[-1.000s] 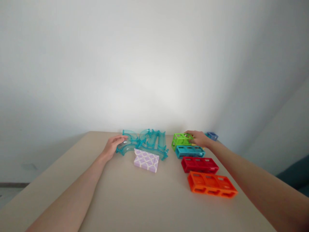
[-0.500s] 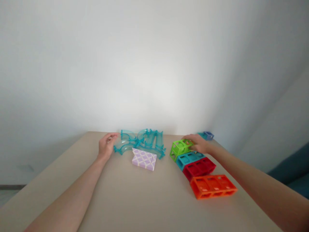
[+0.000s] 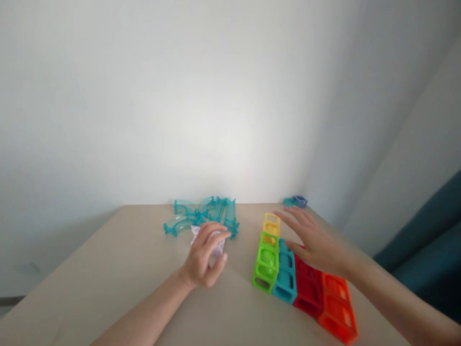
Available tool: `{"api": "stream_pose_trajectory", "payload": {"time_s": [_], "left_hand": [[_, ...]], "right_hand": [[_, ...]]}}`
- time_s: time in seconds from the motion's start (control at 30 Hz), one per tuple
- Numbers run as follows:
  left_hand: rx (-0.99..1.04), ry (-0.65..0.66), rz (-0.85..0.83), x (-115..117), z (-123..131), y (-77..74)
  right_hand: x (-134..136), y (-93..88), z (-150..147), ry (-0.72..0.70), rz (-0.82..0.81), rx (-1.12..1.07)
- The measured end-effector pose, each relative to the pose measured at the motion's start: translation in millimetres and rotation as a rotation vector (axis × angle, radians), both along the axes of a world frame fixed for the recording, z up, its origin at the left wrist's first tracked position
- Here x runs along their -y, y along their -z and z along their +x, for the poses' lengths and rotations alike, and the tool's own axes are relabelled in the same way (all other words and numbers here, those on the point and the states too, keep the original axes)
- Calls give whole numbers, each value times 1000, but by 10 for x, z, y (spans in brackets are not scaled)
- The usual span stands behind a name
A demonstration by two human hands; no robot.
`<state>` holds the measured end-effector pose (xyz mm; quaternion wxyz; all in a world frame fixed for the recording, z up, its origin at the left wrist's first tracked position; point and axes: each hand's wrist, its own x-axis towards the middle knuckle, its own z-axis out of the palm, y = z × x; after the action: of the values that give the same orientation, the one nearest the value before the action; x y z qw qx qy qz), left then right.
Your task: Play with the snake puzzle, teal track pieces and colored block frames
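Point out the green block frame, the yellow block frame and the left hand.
Green block frame [image 3: 268, 257]: head view, middle of upper side.
Yellow block frame [image 3: 271, 223]: head view, upper side.
Left hand [image 3: 201, 258]: head view, back of the hand.

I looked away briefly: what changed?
The right hand let go of the green block; it, the blue block, red block and orange block turned from crosswise to pointing away. The left hand moved rightward, partly hiding the lilac box. The teal tracks stayed.

Left hand [image 3: 205, 255] shifted toward lilac box [image 3: 219, 247], right hand [image 3: 319, 244] off green block [image 3: 267, 258], red block [image 3: 309, 287] turned.
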<state>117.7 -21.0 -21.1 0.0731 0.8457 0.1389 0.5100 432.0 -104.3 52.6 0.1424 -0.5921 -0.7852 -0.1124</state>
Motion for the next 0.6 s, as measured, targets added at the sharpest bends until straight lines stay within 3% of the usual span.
{"api": "stream_pose_trajectory", "payload": {"time_s": [0.07,0.1,0.2,0.27,0.37,0.5,0.6], "left_hand": [[-100,166,-218,156,221,73],[-122,217,-341,213,315,106],[-112,384,-682,323,539,146],[-30,522,-880,371,630,117],[72,584,-1004,396,632,29],[78,385,-1066,313,418,-81],[-62,326,-1084,271,277,-151]], "right_hand": [[323,221,167,334,49,-80],[455,353,243,381,27,-134],[659,699,330,318,-107,-206],[624,797,258,356,-127,-243],[439,716,64,301,-226,-312],[272,476,-154,175,-356,-352],[284,399,-279,127,-366,-324]]}}
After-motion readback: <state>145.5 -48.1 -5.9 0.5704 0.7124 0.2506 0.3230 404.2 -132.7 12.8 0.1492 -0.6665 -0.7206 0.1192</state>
